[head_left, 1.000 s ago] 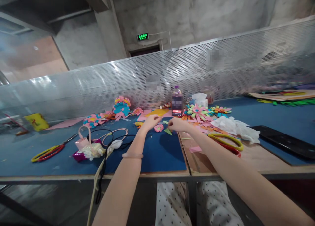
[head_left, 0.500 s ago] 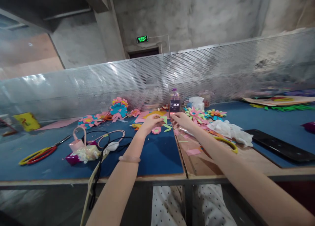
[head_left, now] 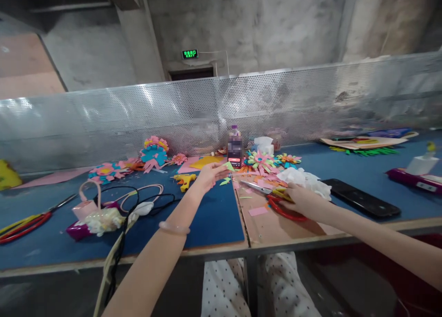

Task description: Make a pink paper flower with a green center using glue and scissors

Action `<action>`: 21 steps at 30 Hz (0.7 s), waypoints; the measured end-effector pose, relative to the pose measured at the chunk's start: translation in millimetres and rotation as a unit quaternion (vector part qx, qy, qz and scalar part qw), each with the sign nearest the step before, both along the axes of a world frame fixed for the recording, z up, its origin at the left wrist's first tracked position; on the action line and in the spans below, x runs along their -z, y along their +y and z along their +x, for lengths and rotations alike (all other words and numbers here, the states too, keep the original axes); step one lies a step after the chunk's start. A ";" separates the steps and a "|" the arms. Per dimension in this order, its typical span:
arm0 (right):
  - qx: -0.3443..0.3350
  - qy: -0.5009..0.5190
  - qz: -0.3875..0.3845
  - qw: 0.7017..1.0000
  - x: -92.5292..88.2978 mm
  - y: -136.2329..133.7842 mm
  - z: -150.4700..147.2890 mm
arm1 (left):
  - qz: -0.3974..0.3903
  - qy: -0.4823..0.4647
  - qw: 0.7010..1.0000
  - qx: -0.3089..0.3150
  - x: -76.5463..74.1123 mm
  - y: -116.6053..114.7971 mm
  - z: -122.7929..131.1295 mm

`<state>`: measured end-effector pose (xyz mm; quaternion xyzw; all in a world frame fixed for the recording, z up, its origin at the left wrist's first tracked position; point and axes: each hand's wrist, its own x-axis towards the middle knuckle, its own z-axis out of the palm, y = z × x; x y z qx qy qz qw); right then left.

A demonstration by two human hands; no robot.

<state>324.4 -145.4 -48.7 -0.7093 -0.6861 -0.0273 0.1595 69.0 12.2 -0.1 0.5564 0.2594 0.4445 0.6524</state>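
Observation:
My left hand pinches a small light-green paper piece above the middle of the blue table mat. On the right, my right hand is closed around the yellow handle of a pair of scissors with red and yellow loops. Their metal blades point left over pink paper scraps, and the fingertips are partly hidden. Just below the left fingers lies a green paper scrap. A yellow hot glue gun rests beside my left wrist.
Paper flowers line the back, with a bottle and phone between them. Crumpled white tissue and a black phone lie at right. Cables, a pink-handled item and other scissors occupy the left.
My right hand has left the green paper, moved right and down, and taken hold of the scissors. My left hand keeps the paper. The view has turned right.

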 end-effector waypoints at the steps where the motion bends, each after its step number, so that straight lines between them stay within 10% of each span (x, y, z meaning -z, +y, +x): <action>1: 0.009 0.019 0.005 1.000 -1.4 1.0 1.1 | -0.001 -0.009 1.000 -0.002 -0.2 -0.3 0.6; 13: -0.002 0.420 0.053 0.906 -19.8 22.4 -49.9 | -0.039 -0.094 0.976 0.194 -7.7 -58.1 40.2; 21: -0.038 0.440 0.131 0.888 -23.1 53.1 -55.4 | -0.019 -0.061 0.978 0.198 -5.7 -71.3 43.6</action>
